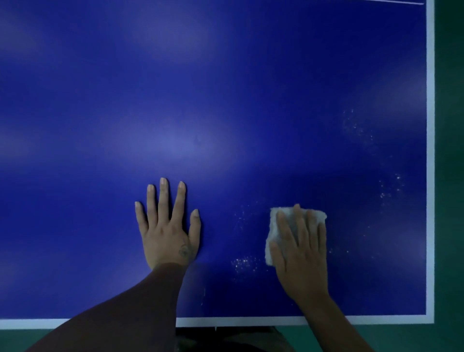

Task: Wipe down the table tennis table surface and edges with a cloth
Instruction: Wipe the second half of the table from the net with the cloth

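Note:
The blue table tennis table [200, 88] fills the view, with a white border line along its near edge [238, 321] and right edge [430, 150]. My right hand [301, 251] lies flat with straight fingers on a small whitish cloth [272, 231], pressing it onto the surface near the front right corner. My left hand [167, 226] rests palm down on the bare table, fingers spread, to the left of the cloth. Whitish specks [244, 263] dot the surface between my hands and further right [389, 191].
Green floor [449, 176] shows beyond the right edge and below the near edge. A dark sleeve [125, 314] covers my left forearm. A thin white line [391, 2] crosses the far top right of the table.

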Demonstrator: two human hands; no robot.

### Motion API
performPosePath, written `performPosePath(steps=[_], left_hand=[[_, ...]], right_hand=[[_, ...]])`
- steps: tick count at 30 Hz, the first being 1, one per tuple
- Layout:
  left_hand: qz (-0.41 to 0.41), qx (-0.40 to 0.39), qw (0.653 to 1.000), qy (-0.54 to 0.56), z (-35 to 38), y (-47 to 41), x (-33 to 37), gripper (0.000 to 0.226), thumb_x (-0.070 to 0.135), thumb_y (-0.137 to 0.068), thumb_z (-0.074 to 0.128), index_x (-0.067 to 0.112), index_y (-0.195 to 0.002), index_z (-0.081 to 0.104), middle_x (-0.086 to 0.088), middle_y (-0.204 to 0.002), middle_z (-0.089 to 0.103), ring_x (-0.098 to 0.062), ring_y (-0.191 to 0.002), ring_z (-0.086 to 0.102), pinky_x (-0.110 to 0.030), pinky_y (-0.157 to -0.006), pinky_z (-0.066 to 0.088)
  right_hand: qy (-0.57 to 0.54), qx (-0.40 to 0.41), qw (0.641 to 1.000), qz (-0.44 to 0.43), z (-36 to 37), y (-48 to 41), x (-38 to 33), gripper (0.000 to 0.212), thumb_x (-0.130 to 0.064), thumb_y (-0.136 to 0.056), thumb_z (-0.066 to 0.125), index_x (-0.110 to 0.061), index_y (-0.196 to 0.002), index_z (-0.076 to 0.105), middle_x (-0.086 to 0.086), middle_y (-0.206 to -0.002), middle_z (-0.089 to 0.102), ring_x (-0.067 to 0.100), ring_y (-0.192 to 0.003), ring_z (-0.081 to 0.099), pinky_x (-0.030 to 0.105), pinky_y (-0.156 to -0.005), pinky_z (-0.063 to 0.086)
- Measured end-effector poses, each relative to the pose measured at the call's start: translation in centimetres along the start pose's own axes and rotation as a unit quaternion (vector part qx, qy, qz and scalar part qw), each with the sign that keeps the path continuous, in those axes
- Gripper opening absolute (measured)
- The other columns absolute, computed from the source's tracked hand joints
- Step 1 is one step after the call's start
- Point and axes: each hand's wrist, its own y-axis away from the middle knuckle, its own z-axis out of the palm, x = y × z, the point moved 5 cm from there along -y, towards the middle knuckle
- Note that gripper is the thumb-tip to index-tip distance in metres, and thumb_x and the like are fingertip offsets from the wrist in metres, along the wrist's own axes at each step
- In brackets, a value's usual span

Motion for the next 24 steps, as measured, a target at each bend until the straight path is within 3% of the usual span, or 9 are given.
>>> performPosePath(steps=[7,10,13,16,18,21,24], left_hand=[[0.003,-0.001,1.000,-0.005,-0.4,-0.1,0.2,0.069,0.056,-0.110,0.033,0.031,-0.173,0.020,-0.001,-0.182,0.008,-0.028,-0.168,0.001,-0.062,-0.133,0.007],[0.003,-0.006,1.000,-0.003,-0.4,0.0,0.4,0.069,0.057,-0.110,0.031,0.032,-0.173,0.017,0.000,-0.182,0.006,-0.027,-0.168,-0.001,-0.062,-0.133,0.007],[0.008,-0.003,1.000,0.008,-0.6,-0.1,0.4,0.068,0.056,-0.110,0.030,0.031,-0.173,0.018,-0.001,-0.182,0.007,-0.027,-0.168,-0.001,-0.062,-0.133,0.006],[0.017,0.003,0.999,0.028,-1.1,0.1,0.5,0.066,0.051,-0.111,0.037,0.026,-0.171,0.027,-0.005,-0.181,0.013,-0.030,-0.168,0.002,-0.064,-0.133,0.005],[0.027,0.010,0.997,0.068,-1.4,0.0,0.3,0.061,0.045,-0.111,0.044,0.020,-0.167,0.039,-0.007,-0.179,0.022,-0.032,-0.168,0.009,-0.065,-0.133,0.006],[0.077,0.007,0.993,0.090,-1.7,1.1,-1.4,0.056,0.041,-0.112,0.043,0.018,-0.163,0.046,-0.007,-0.176,0.029,-0.030,-0.167,0.015,-0.064,-0.132,0.013],[0.088,-0.012,0.996,0.006,-1.8,5.0,-4.9,0.063,0.051,-0.112,0.032,0.028,-0.171,0.029,-0.003,-0.180,0.018,-0.028,-0.168,0.008,-0.062,-0.132,0.013]], right_hand=[[-0.021,0.086,0.989,0.118,-3.1,-16.5,-1.5,0.063,-0.053,-0.115,0.024,-0.032,-0.173,0.013,0.011,-0.181,0.009,0.037,-0.167,0.007,0.066,-0.132,0.012],[-0.003,0.075,0.996,0.048,-2.1,-15.7,-5.5,0.063,-0.054,-0.116,0.022,-0.032,-0.174,0.009,0.011,-0.181,0.007,0.036,-0.167,0.006,0.063,-0.133,0.010],[0.005,0.031,0.998,-0.056,0.7,-7.2,-9.5,0.066,-0.053,-0.115,0.025,-0.031,-0.174,0.007,0.009,-0.182,0.000,0.034,-0.168,0.000,0.062,-0.133,0.009],[0.004,-0.009,0.991,-0.134,2.6,0.3,-11.4,0.066,-0.053,-0.114,0.028,-0.030,-0.174,0.011,0.006,-0.183,0.000,0.034,-0.168,0.001,0.062,-0.132,0.012],[0.005,-0.012,0.986,-0.166,2.4,-0.2,-11.2,0.066,-0.053,-0.115,0.029,-0.031,-0.174,0.011,0.004,-0.183,0.002,0.032,-0.168,0.002,0.061,-0.133,0.011],[0.032,-0.006,0.986,-0.165,0.9,-5.8,-10.2,0.066,-0.054,-0.115,0.026,-0.032,-0.174,0.006,0.005,-0.182,0.004,0.031,-0.168,0.002,0.060,-0.134,0.011],[0.062,0.007,0.993,-0.096,-1.3,-12.2,-7.4,0.066,-0.057,-0.114,0.021,-0.034,-0.174,0.004,0.006,-0.182,0.006,0.033,-0.168,0.007,0.061,-0.134,0.006]])
